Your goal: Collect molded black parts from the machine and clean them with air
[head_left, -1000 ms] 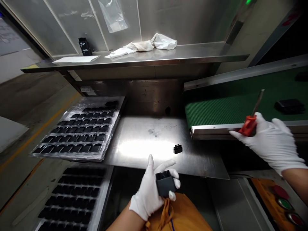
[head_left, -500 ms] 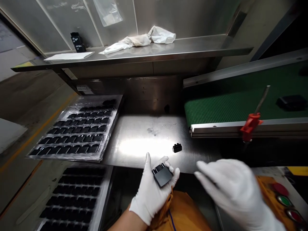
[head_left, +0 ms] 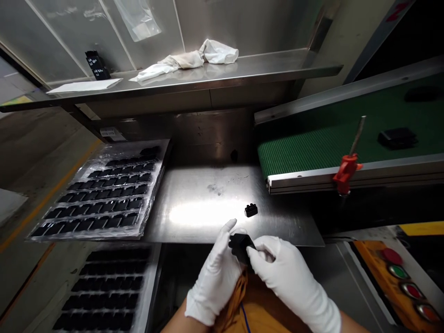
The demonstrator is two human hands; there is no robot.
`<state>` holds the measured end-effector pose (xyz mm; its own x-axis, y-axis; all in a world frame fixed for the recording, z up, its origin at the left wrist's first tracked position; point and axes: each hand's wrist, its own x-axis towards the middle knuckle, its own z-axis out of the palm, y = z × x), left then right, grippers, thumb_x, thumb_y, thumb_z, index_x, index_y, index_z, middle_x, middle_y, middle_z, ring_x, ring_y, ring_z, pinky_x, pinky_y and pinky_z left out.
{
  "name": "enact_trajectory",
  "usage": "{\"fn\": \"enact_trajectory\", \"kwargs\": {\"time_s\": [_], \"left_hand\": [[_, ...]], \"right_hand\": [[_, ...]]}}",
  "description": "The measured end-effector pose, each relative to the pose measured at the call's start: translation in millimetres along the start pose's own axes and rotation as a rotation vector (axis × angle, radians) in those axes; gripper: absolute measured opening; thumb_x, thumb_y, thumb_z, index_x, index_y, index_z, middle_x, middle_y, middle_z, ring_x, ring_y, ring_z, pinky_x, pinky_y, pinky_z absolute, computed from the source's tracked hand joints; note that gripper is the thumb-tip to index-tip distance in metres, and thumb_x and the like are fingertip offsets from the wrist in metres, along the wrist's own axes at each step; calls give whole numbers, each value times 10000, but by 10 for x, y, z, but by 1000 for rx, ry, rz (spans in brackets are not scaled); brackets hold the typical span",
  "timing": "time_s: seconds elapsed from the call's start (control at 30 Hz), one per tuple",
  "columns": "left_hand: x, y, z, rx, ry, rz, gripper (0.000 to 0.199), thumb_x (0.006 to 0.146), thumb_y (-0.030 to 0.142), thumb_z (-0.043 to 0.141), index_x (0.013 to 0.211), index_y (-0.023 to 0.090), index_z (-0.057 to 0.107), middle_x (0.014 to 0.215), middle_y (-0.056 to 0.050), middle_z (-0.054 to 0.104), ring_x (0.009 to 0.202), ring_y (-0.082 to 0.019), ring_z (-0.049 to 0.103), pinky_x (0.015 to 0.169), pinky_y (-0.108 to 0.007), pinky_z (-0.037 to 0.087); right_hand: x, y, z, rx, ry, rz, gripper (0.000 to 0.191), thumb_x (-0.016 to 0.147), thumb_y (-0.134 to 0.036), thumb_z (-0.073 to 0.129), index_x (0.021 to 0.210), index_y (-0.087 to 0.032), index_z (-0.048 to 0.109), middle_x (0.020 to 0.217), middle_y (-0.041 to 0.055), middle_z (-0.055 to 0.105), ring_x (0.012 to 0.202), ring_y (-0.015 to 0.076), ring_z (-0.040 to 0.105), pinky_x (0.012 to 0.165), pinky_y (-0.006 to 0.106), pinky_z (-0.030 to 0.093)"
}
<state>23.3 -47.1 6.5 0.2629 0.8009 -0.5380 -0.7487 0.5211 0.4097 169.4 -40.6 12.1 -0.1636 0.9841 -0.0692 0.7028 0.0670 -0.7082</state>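
A small black piece on the steel table just beyond the black plastic block, clamped between left hand and right hand.

Stainless steel wall panels, clear plastic bag hanging against them. Steel shelf below, crumpled white cloth and paper sheet on top. Grey concrete floor, yellow painted line. Steel surface, bright patch of reflected light. Green belt conveyor, right.

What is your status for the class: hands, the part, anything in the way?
Left hand, right hand both gripping black plastic part. Smaller black piece on steel table beyond, not touching.
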Motion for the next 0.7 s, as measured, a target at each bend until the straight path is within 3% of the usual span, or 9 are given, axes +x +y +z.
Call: {"fn": "enact_trajectory", "kwargs": {"time_s": [0.1, 0.17, 0.23, 0.37, 0.5, 0.7], "left_hand": [[-18, 2, -150, 274, -97, 95, 688, 587, 229, 872, 1217, 256, 597, 1107, -41, 621, 1021, -203, 564, 925, -321, 448], [-26, -6, -237, 472, -115, 107, 620, 573, 135, 866, 1136, 242, 630, 1029, -36, 638, 927, -186, 577, 859, -310, 454], [-42, -18, -289, 521, -107, 110, 543, 585, 138, 862, 1074, 230, 642, 976, -33, 634, 855, -172, 576, 792, -294, 456], [-91, -52, -294, 367, -183, 192, 522, 554, 262, 906, 1011, 236, 657, 950, -22, 615, 851, -155, 567, 772, -260, 445], [-128, -106, -273, 196, -286, 161, 513, 548, 277, 912, 991, 286, 654, 909, 9, 609, 818, -127, 575, 733, -236, 436], [-158, -147, -243, 75, -326, 120, 545, 523, 307, 920, 991, 295, 641, 897, 28, 608, 705, -80, 585, 644, -191, 451]], "right_hand": [[-13, -98, -69, 97, -139, 165, 257, 809, -329, 521, 582, -211, 498, 524, -32, 522, 515, 121, 473, 525, 250, 365], [-45, -145, -122, 133, -196, 213, 231, 807, -334, 519, 609, -216, 512, 523, -38, 510, 507, 120, 470, 505, 243, 357], [-91, -183, -178, 171, -238, 228, 243, 829, -365, 510, 636, -219, 531, 529, -39, 518, 504, 120, 482, 495, 239, 359], [-186, -270, -306, 267, -300, 146, 339, 899, -431, 447, 655, -224, 557, 565, -30, 587, 526, 121, 533, 514, 234, 388], [-246, -353, -408, 322, -293, 42, 341, 928, -359, 411, 654, -230, 568, 605, -37, 632, 559, 107, 581, 533, 220, 400], [-243, -417, -425, 349, -295, 65, 346, 920, -374, 430, 622, -234, 534, 583, -45, 621, 557, 106, 587, 529, 218, 411]]}}
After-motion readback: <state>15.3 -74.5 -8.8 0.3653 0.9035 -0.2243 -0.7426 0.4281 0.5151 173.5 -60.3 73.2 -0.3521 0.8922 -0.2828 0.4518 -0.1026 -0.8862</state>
